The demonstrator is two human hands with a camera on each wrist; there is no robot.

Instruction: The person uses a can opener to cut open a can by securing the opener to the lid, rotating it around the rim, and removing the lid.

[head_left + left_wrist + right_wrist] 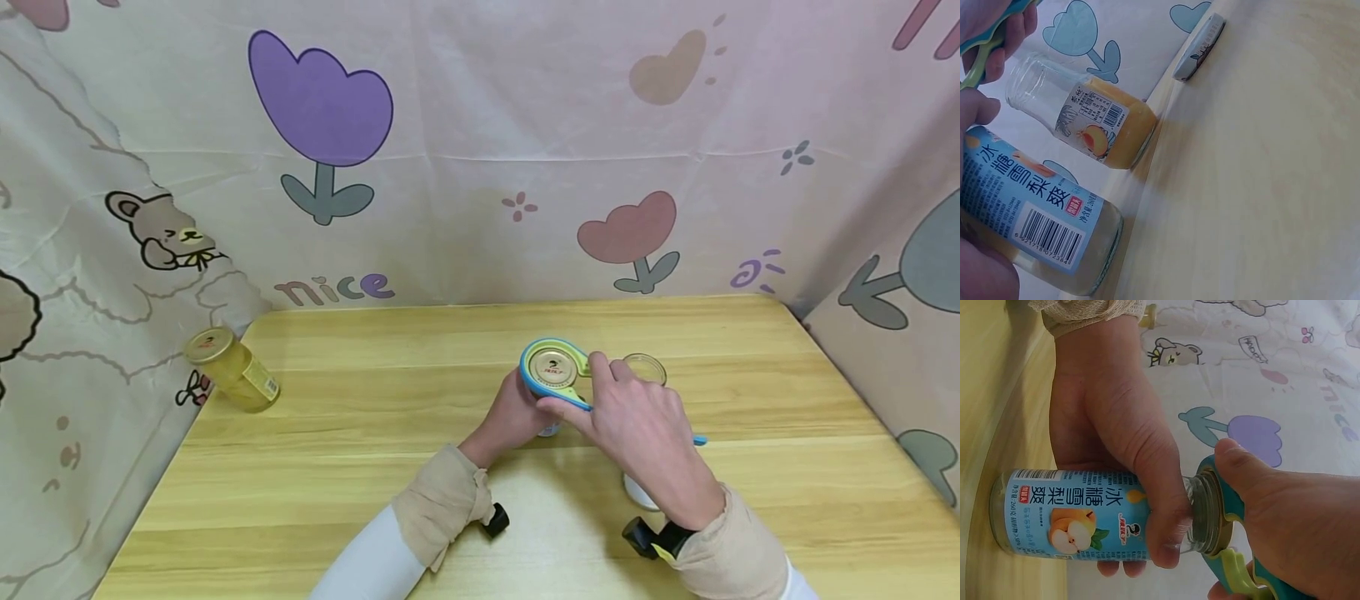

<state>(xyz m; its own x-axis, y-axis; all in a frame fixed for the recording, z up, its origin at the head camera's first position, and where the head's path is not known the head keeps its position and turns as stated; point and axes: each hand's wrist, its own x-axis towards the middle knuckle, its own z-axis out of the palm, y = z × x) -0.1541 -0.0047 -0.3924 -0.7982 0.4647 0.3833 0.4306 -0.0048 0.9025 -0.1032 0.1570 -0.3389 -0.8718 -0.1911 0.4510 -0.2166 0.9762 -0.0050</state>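
Jar [1079, 515]: here it is, between the desk [300, 500]'s left and right edges; likely hefty, slick, breakable glass.
Left hand [513, 417]: wrapped round the body, probably the safest hold.
Right hand [641, 421]: gripping the opener [1233, 570], presumably light, stiff, looped round the lid [553, 367].

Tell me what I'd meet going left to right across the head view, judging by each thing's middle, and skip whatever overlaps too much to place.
Gold-lidded yellow glass jar → left hand → round gold metal lid framed by the blue-and-green loop-headed opener → right hand.
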